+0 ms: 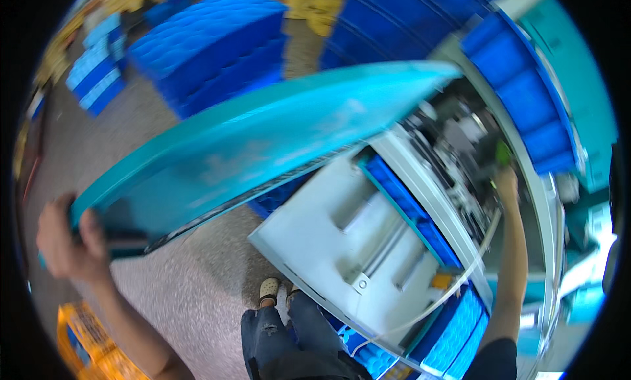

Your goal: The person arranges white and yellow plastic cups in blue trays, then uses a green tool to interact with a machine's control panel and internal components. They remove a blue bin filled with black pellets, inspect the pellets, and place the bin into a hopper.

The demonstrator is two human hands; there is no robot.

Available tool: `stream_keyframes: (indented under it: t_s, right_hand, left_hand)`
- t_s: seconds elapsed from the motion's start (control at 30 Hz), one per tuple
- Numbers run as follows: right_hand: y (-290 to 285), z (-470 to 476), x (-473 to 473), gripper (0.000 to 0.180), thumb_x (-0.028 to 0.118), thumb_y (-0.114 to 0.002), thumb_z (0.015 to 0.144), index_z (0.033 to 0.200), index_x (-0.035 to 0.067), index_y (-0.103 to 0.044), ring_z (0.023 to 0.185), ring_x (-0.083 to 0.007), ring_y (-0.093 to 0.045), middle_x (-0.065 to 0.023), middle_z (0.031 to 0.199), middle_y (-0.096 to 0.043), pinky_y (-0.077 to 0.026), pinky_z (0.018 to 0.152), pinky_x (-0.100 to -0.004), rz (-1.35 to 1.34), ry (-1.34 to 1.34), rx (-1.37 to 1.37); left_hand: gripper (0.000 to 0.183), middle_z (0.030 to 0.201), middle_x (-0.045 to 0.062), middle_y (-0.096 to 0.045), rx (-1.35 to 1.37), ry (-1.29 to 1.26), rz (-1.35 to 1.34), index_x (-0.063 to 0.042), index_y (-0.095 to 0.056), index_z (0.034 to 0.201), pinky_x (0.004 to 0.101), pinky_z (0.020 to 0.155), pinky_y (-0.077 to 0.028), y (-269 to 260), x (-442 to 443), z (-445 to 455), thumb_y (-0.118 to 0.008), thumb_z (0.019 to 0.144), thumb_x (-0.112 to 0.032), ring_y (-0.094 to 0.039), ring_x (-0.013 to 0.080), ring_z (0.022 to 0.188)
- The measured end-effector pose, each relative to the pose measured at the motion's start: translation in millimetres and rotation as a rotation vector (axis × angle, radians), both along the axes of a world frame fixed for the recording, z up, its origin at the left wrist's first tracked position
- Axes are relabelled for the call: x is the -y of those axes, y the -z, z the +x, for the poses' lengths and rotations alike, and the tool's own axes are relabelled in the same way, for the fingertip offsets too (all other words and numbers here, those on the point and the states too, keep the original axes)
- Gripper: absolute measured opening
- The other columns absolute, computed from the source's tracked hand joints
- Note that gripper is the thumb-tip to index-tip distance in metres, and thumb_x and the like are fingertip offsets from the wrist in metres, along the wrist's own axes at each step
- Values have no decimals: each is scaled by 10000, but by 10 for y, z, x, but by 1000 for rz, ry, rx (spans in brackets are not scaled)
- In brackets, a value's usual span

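Note:
My left hand [74,242] grips the near outer edge of a teal machine door [276,133], which stands swung out across the view. A dark strip runs along the door's lower edge. Inside the machine, my right hand [506,185] is closed around a green hand tool [503,153], blurred, probably an air blow gun. A pale hose [443,298] curves from near that hand across the front of the machine. Beyond the hand lies the metal mechanism [448,158] of the machine, too blurred to make out its parts.
A pale metal panel [315,232] with slots juts out before my legs. Blue trays [414,207] sit behind it, and blue stacks [451,335] stand below right. More blue stacks [212,49] stand on the floor beyond the door. An orange crate [93,340] is at lower left.

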State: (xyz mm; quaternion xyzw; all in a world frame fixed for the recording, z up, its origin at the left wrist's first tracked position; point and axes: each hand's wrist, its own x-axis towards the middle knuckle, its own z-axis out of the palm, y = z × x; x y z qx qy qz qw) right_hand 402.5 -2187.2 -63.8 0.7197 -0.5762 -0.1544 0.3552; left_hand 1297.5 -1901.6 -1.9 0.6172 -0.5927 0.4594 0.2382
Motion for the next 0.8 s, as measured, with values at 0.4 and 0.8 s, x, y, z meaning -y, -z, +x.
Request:
stream_keyframes:
  t_s: [0.4, 0.8]
  right_hand:
    - [-566, 1955, -1092, 404, 317, -507, 1000, 1211, -16, -420, 815, -532, -651, -350, 856, -658, -512, 720, -598, -167, 411, 804]
    - [-276, 1651, -802, 404, 325, -485, 990, 1203, -17, -459, 540, -339, -669, -234, 778, -684, -544, 491, -439, -35, 610, 1036]
  left_hand:
    - [386, 927, 88, -702, -20, -92, 57, -44, -682, 1043, 311, 705, -527, 170, -89, 280, -494, 1044, -381, -693, 235, 818]
    - [345, 937, 103, -691, 29, -58, 69, -24, -677, 1056, 340, 713, -517, 141, -81, 302, -528, 1035, -335, -679, 272, 831]
